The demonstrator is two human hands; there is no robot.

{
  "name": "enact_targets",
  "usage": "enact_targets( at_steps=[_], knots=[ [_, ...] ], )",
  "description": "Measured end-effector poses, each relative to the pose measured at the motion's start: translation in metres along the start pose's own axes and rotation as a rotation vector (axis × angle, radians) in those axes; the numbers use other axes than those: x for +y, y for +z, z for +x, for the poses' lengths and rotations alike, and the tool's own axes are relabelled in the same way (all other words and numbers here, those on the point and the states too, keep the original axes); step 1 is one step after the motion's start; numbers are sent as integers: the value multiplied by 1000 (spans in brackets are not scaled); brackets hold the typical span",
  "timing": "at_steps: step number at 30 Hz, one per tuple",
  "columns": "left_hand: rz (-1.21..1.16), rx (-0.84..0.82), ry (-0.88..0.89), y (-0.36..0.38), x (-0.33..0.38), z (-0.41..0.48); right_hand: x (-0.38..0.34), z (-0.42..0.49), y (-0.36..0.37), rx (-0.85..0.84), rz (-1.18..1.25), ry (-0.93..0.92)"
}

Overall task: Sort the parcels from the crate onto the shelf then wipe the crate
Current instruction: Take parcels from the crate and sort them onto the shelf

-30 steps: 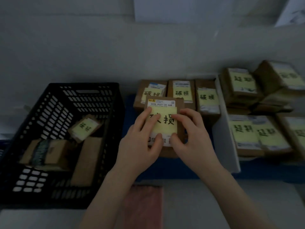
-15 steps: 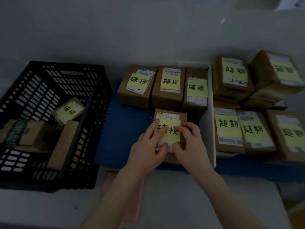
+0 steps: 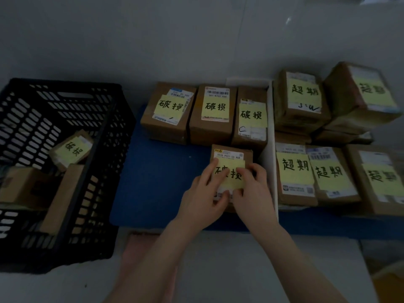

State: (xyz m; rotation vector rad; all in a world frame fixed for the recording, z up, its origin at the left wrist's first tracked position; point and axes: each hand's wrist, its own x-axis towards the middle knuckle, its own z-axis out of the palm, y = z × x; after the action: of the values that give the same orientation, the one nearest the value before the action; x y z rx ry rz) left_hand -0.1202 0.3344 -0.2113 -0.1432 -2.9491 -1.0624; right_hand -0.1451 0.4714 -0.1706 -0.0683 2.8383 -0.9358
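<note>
Three boxes in black crate, parcel outside

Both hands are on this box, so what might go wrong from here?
The yellow sticky note on the brown cardboard parcel lies under fingers of the left hand and right hand; lifting them away may peel or shift it. The parcel sits near the upright white divider panel, so a nudge could knock it. The black plastic crate holds other cardboard parcels; wiping now would be premature.
</note>
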Motion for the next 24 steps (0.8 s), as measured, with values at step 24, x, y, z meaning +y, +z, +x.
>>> enact_targets(
  at_steps=[24],
  knots=[
    [16,-57,-24,18,25,11,-23,-17,-37,98,75,-193]
  ],
)
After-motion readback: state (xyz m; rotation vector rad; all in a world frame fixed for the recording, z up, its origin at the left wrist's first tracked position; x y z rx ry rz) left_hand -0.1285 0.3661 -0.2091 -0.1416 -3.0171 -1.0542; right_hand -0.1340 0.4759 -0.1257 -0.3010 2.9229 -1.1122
